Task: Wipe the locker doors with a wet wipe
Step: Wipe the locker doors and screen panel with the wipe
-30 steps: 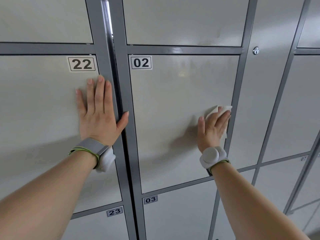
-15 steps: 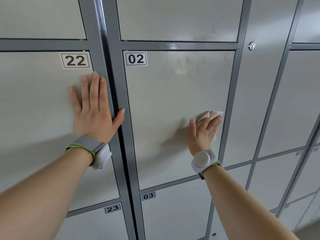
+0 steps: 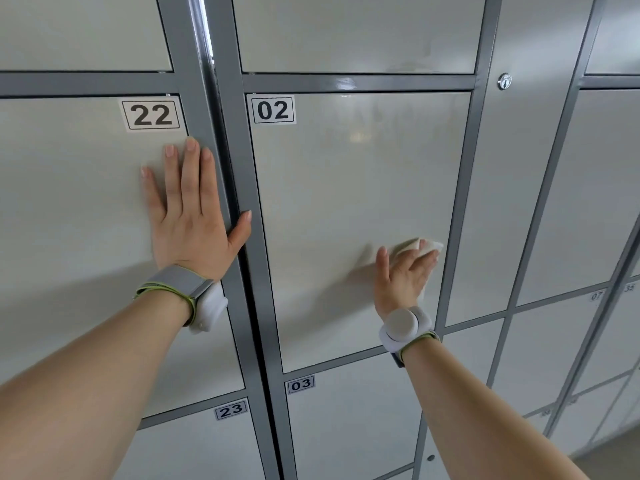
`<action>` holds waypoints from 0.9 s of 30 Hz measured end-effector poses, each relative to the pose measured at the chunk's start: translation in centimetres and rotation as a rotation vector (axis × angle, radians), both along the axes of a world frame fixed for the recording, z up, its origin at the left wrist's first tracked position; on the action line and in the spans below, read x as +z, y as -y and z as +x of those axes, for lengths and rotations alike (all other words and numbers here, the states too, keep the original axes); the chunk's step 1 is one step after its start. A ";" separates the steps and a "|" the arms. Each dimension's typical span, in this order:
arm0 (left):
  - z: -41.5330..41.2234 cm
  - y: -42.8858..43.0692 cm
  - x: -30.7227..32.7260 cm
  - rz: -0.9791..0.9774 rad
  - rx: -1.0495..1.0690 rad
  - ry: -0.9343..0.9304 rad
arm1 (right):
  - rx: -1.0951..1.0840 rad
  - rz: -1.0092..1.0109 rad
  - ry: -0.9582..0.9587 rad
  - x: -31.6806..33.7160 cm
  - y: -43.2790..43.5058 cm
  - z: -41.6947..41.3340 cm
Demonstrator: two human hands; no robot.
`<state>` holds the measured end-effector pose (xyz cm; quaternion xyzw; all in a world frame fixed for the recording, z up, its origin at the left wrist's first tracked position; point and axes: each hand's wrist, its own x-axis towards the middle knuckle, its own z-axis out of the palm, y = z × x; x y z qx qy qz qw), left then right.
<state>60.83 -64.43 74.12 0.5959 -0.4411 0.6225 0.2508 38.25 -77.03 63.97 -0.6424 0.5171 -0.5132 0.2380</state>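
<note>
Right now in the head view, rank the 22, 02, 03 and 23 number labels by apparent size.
1. 22 label
2. 02 label
3. 23 label and 03 label: too alike to rank.

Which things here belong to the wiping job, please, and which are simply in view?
In the job:
- wet wipe
- right hand, pressing the wipe on door 02
- left hand, flat on door 22

Just in view:
- door 03
- door 23
- round lock on the panel to the right
- wrist bands
</note>
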 end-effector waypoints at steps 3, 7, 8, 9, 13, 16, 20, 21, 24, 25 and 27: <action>0.2 0.0 0.0 -0.003 -0.005 0.003 | 0.047 -0.161 -0.012 2.0 -1.2 1.2; 0.2 -0.3 -0.1 0.022 -0.023 0.007 | 0.103 -0.297 -0.022 1.8 -2.1 2.2; 0.3 -0.5 -0.1 0.037 -0.033 0.008 | 0.091 -0.282 -0.024 1.2 -2.1 2.4; 0.2 -0.6 -0.1 0.049 -0.041 0.008 | 0.072 -0.251 -0.025 0.6 -2.0 2.4; 0.2 -0.9 0.0 0.085 -0.081 -0.015 | -0.005 -0.054 -0.013 -2.1 -2.2 2.5; -0.1 -1.0 0.2 0.109 -0.113 -0.029 | -0.021 0.075 0.050 -2.3 -2.3 2.7; 0.0 -1.1 0.1 0.126 -0.129 -0.024 | -0.016 0.043 0.120 0.9 -3.0 4.4; 0.0 -1.2 0.0 0.130 -0.133 -0.021 | 0.005 -0.025 0.109 1.4 -3.5 4.9; 0.1 -1.2 0.0 0.142 -0.136 -0.013 | 0.039 -0.187 0.098 1.9 -4.7 6.5; 0.1 -1.2 0.0 0.146 -0.140 -0.015 | 0.036 -0.214 0.094 1.5 -4.9 6.8; 0.1 -1.3 0.0 0.151 -0.156 -0.022 | 0.015 -0.208 0.075 0.2 -5.0 7.1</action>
